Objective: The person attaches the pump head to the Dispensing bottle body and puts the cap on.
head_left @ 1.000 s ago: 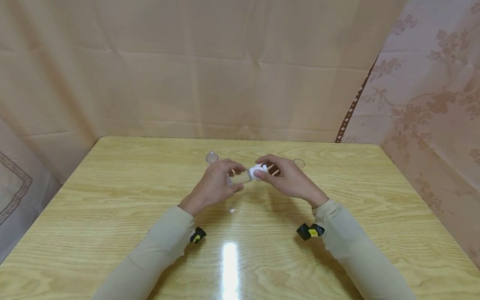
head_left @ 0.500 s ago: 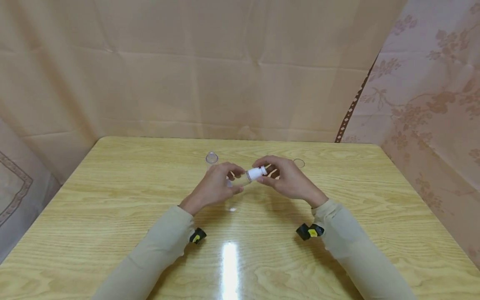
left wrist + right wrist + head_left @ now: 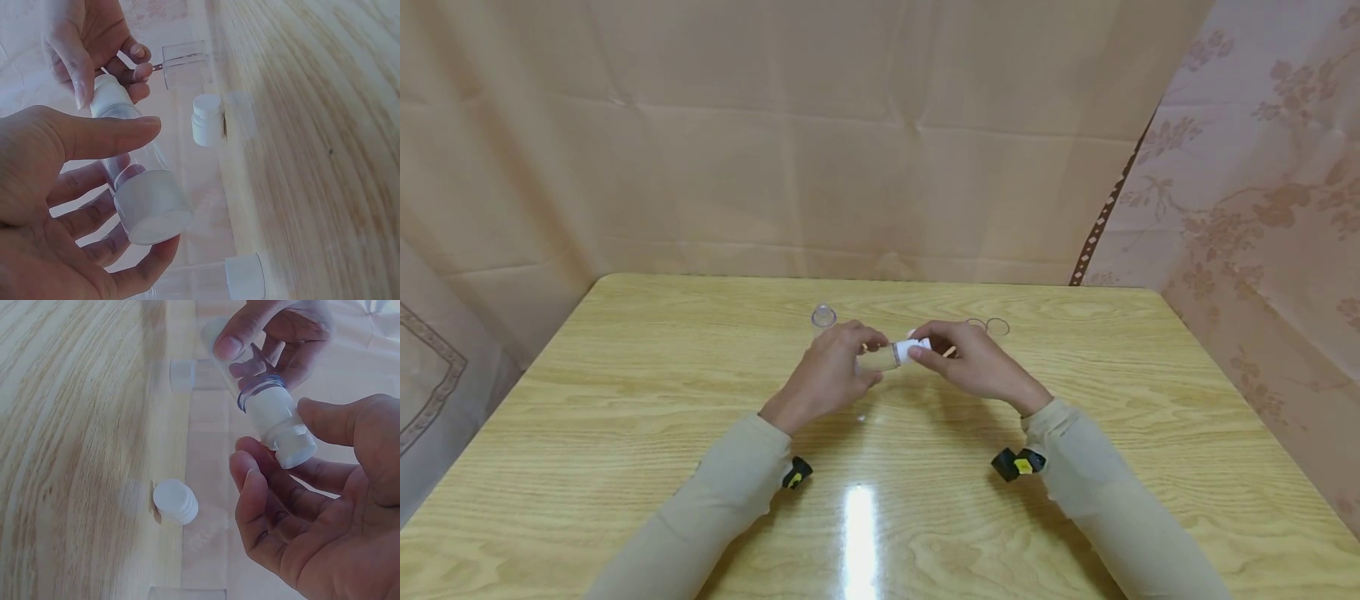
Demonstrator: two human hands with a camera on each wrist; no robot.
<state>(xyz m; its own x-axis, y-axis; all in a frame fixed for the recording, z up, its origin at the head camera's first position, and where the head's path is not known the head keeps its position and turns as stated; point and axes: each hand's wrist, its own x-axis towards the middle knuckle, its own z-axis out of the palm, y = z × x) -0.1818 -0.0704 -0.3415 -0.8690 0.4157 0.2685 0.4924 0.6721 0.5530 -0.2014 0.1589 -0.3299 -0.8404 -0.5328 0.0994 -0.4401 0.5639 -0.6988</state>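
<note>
My left hand (image 3: 831, 367) grips a clear cylindrical container (image 3: 877, 358) with a white base (image 3: 153, 206), its thumb on one side and curled fingers on the other. The container lies tilted on its side above the table, mouth toward the right. At that mouth sits a small white bottle (image 3: 272, 409) with a narrow neck and white cap, in line with the container. My right hand (image 3: 973, 358) holds this bottle, thumb against one side and fingertips beneath the cap end. The container's middle is partly hidden by the left fingers.
Another small white bottle (image 3: 207, 119) stands on the wood-grain table (image 3: 700, 467), mostly hidden by the right hand in the head view. Behind the left hand is a clear container (image 3: 823, 315); thin clear rims (image 3: 997, 326) show behind the right hand.
My right hand has dropped slightly, uncovering a second rim behind it. Its thumb lowered along the bottle, then came back up onto it. Container and bottle shifted slightly left.
</note>
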